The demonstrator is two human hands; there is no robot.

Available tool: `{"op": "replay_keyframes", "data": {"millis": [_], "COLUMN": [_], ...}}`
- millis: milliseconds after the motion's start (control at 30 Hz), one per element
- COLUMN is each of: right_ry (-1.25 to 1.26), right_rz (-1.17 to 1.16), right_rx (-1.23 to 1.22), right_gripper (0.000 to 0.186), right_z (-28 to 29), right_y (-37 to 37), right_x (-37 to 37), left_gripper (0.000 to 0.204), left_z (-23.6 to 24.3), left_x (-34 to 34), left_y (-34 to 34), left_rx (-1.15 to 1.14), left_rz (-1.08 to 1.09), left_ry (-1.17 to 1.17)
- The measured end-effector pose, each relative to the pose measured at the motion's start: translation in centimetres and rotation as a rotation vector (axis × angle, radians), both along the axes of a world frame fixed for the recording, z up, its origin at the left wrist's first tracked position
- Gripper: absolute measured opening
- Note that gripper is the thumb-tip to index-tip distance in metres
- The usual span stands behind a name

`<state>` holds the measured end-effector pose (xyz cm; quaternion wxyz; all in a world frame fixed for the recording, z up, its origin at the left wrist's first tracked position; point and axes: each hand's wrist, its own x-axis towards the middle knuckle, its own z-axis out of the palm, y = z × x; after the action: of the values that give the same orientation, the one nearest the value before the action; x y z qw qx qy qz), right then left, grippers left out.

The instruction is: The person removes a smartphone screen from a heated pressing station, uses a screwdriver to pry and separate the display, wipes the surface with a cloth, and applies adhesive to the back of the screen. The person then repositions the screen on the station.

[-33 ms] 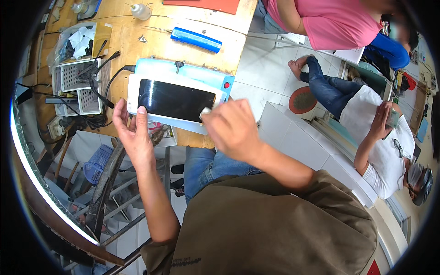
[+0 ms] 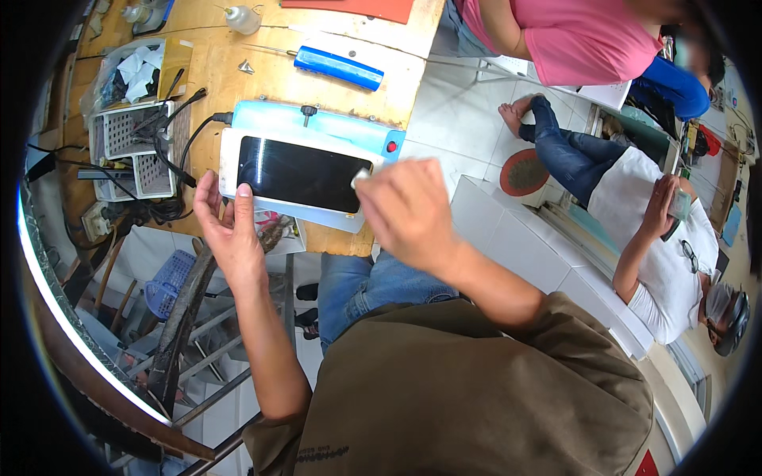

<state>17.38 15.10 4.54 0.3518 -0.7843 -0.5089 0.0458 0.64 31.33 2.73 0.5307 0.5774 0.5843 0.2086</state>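
Note:
A phone with a black screen (image 2: 298, 170) lies on a white plate (image 2: 230, 159) atop a light blue machine (image 2: 343, 125), which has a black knob, a red button and a cable. My left hand (image 2: 232, 228) grips the plate's lower left edge, thumb on top. My right hand (image 2: 405, 210), slightly blurred, is closed in a pinch on a small white piece (image 2: 360, 178) at the screen's right end.
A blue-handled tool (image 2: 337, 67), bottle (image 2: 243, 21) and red mat (image 2: 345, 9) share the wooden bench (image 2: 198, 55) with crates (image 2: 131, 135) and cables. Two people, in pink (image 2: 571, 36) and white (image 2: 659, 301) shirts, are at the right. A blue basket (image 2: 169, 285) is below left.
My right hand has moved slightly upward with the white piece, along the screen's right end. The machine and phone have shifted very slightly left in the picture. My left hand keeps its grip.

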Motion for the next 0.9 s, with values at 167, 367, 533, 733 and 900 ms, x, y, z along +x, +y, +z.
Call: {"op": "replay_keyframes", "data": {"millis": [167, 367, 533, 733, 900], "right_ry": [-0.008, -0.024, 0.023, 0.054, 0.124], "right_rz": [0.136, -0.008, 0.107, -0.061, 0.034], "right_rx": [0.061, 0.008, 0.091, -0.030, -0.017], "right_gripper": [0.015, 0.016, 0.018, 0.030, 0.026], "right_z": [0.6, -0.2, 0.3, -0.7, -0.5], "right_y": [0.0, -0.2, 0.0, -0.2, -2.0], "right_x": [-0.4, -0.2, -0.1, 0.3, -2.9], "left_gripper": [0.056, 0.055, 0.054, 0.054, 0.053], "left_z": [0.1, -0.3, -0.3, -0.3, -0.6], "left_x": [-0.1, 0.4, 0.4, 0.2, 0.3], "left_y": [0.1, 0.4, 0.4, 0.4, 0.2], "left_rx": [-0.023, -0.027, -0.025, -0.024, -0.009], "left_rz": [0.001, 0.011, 0.006, 0.005, 0.007], "left_ry": [-0.031, -0.059, -0.058, -0.051, -0.079]}}
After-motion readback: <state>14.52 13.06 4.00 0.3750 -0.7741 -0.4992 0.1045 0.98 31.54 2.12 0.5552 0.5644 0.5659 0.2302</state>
